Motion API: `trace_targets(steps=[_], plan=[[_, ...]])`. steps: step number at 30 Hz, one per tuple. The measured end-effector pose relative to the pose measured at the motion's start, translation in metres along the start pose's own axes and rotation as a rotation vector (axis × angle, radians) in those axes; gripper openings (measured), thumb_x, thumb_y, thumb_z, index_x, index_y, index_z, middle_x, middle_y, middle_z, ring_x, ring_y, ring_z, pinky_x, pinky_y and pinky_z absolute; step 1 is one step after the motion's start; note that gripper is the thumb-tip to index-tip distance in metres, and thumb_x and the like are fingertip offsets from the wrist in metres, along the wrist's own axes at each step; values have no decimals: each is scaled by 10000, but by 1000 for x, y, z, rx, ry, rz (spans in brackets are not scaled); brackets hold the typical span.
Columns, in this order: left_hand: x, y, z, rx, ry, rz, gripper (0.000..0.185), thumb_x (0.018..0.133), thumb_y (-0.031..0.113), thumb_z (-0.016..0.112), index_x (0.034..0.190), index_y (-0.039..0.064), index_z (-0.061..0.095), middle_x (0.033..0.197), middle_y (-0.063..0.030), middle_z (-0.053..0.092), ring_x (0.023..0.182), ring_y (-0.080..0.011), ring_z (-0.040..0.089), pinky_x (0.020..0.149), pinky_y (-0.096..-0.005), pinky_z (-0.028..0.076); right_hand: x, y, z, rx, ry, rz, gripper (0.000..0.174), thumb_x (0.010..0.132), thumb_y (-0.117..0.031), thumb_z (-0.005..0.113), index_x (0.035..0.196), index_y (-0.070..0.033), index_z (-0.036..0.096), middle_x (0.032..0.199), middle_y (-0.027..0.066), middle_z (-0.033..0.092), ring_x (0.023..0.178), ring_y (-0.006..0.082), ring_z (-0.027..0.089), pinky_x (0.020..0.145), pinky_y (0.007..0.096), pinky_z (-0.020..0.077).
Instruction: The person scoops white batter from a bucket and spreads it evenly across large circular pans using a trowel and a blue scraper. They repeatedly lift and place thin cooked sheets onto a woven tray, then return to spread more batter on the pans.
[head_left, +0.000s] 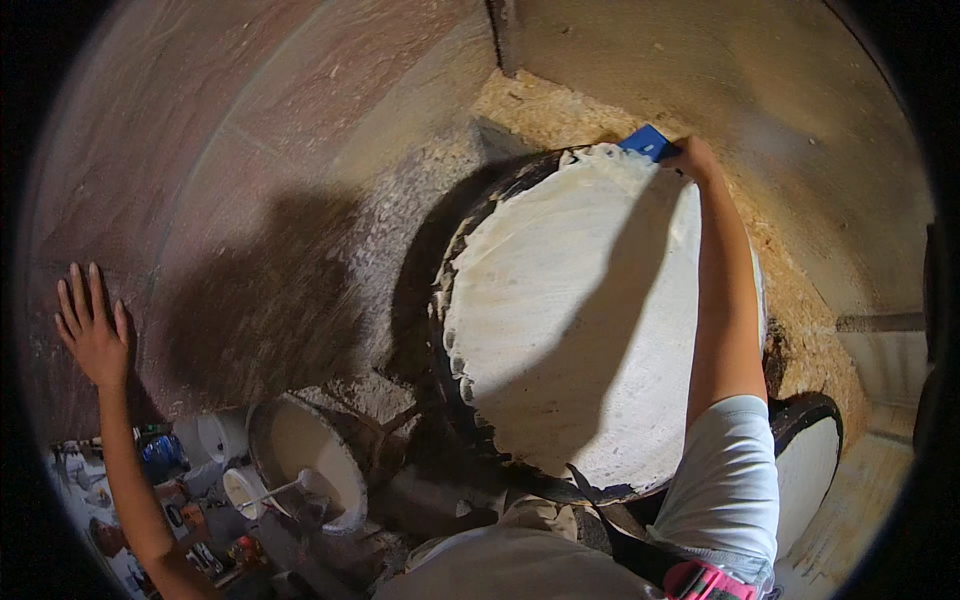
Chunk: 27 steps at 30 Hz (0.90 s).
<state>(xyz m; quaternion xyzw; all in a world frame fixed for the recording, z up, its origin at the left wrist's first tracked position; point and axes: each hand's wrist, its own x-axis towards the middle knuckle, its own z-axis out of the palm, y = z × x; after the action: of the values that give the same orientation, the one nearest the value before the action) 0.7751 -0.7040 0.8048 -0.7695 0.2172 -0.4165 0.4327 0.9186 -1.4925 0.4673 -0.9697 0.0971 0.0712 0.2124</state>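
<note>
My right hand (696, 159) grips a flat blue spreader (646, 142) at the far rim of a large round disc coated in white paste (555, 322). The spreader's edge meets the thick, uneven paste there. Dark material shows around the disc's left and lower rim, and the shadow of my arm crosses the white surface. At the far left, my left hand (94, 337) rests with spread fingers against a reddish-brown wall surface and holds nothing.
Below left stand a large bucket (349, 450) with a stick-handled tool (274, 493) across it, smaller white containers (244, 491) and scattered tools (244, 551). A second, smaller round white surface (810, 472) lies at the lower right. Rough walls (720, 67) curve around.
</note>
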Motion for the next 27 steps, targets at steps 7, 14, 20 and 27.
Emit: trace_targets(steps=[7,14,20,27], plan=[[-11,-4,7,-1,-57,-45,555,904,366,471,1418,321,266,1499,73,174,1370,-200,191,1085,-453,212,43,-186,41,-280,-130,-343,366,592,-289,794,876,-81,690,836,144,669,809,297,650,723,401,510],[-19,-7,9,-29,-79,-82,562,892,383,496,1407,345,274,1488,89,193,1364,-179,201,1092,-454,209,-24,-355,126,-408,-365,-857,398,531,-218,825,879,-76,693,880,143,669,868,309,638,767,400,508],[-25,-7,9,-126,-38,-100,535,904,394,474,1402,346,285,1479,83,225,1352,-182,236,1078,-477,232,-178,-416,214,-411,-640,-1533,333,571,-275,803,794,-55,691,832,138,674,797,323,645,716,403,522],[-33,-14,17,-229,101,-81,521,919,395,445,1405,364,259,1475,102,221,1352,-159,232,1078,-453,263,-516,-234,230,-263,-1029,-1486,145,746,-134,587,710,-4,641,774,152,640,709,312,616,628,425,511]])
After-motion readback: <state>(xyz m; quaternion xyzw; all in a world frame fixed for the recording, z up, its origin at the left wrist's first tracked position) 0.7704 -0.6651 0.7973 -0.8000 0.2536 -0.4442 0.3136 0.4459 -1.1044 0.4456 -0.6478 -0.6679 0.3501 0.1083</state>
